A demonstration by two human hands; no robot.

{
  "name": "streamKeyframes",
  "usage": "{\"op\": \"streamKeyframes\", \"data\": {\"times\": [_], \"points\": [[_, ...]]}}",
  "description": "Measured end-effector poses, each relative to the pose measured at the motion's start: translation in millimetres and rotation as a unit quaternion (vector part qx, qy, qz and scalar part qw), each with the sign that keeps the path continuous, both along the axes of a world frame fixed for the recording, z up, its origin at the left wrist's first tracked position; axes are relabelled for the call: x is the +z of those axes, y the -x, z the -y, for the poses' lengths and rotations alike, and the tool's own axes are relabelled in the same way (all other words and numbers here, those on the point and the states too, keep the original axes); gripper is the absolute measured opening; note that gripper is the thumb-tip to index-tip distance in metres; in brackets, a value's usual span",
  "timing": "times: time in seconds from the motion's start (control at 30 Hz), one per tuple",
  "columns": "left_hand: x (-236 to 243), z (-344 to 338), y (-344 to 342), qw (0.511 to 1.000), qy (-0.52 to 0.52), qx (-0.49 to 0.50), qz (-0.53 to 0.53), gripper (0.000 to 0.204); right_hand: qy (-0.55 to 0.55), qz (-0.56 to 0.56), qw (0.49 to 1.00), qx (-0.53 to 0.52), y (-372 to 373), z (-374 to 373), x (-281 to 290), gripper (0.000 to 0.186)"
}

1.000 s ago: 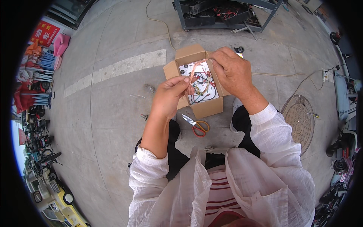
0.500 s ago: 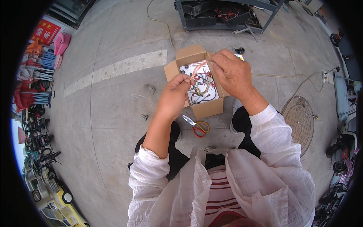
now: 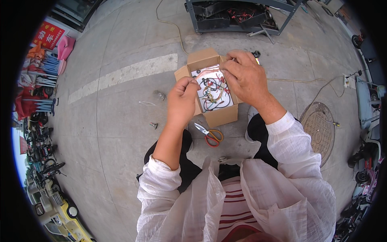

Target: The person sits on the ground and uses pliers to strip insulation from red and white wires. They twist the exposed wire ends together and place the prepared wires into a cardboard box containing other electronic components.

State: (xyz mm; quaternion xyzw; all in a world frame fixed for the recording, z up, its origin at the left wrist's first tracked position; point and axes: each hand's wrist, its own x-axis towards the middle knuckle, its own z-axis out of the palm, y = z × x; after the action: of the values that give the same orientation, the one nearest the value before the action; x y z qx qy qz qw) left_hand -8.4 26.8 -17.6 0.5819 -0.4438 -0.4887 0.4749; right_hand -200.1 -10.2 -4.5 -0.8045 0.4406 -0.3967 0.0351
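Observation:
Between my two hands, over the box, stretches a thin bundle of pinkish-orange strands (image 3: pixel 208 73) that looks like copper wire. My left hand (image 3: pixel 183 97) pinches its near-left end between thumb and fingers. At the far right end, my right hand (image 3: pixel 245 76) has its fingers closed on the same bundle. Below them an open cardboard box (image 3: pixel 222 115) stands on the ground, flaps folded out. Inside it, on a white bottom, lie tangled coloured wires (image 3: pixel 215 90) and small black round pieces. Scissors (image 3: pixel 209 134) with red and orange handles lie in front of the box, blades partly apart.
A dark metal tool cart (image 3: pixel 238 28) stands beyond the box, with a cable (image 3: pixel 177 30) on the concrete near it. Small metal scraps (image 3: pixel 154 125) and a white loop (image 3: pixel 147 103) lie at left. A round manhole cover (image 3: pixel 318 129) is at right.
My left hand has shifted a little to the left, away from my right hand. The bundle now spans a wider gap and lies flatter across the box.

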Motion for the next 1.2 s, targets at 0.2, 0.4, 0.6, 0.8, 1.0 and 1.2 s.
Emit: {"op": "streamKeyframes", "data": {"times": [0.2, 0.4, 0.6, 0.8, 1.0, 1.2], "points": [[2.3, 2.7, -17.1, 0.989, 0.020, -0.047, 0.136, 0.015, 0.049, -0.028, 0.995, 0.081, 4.1, 1.0, 7.6, 0.005], [11.7, 1.7, -23.8, 0.982, 0.033, -0.104, 0.152, 0.016, 0.019, -0.036, 0.989, 0.141, 8.0, 4.2, 0.2, 0.008], [8.6, 3.5, -28.0, 0.988, 0.031, -0.099, 0.118, 0.016, -0.058, 0.018, 0.985, 0.160, 5.0, 1.9, -6.5, 0.012], [13.6, 3.7, -24.9, 0.989, -0.001, -0.090, 0.116, 0.018, -0.131, 0.059, 0.984, 0.107, 1.9, -3.1, -6.7, 0.009], [-0.8, 7.2, -3.1, 0.993, 0.102, 0.049, -0.035, 0.021, -0.361, 0.317, 0.865, 0.142, -29.1, -27.6, -21.5, 0.007], [7.5, 5.0, 21.9, 0.938, 0.001, 0.095, -0.334, 0.021, -0.436, 0.376, 0.807, 0.135, -57.4, -40.7, -33.7, 0.005]]}}
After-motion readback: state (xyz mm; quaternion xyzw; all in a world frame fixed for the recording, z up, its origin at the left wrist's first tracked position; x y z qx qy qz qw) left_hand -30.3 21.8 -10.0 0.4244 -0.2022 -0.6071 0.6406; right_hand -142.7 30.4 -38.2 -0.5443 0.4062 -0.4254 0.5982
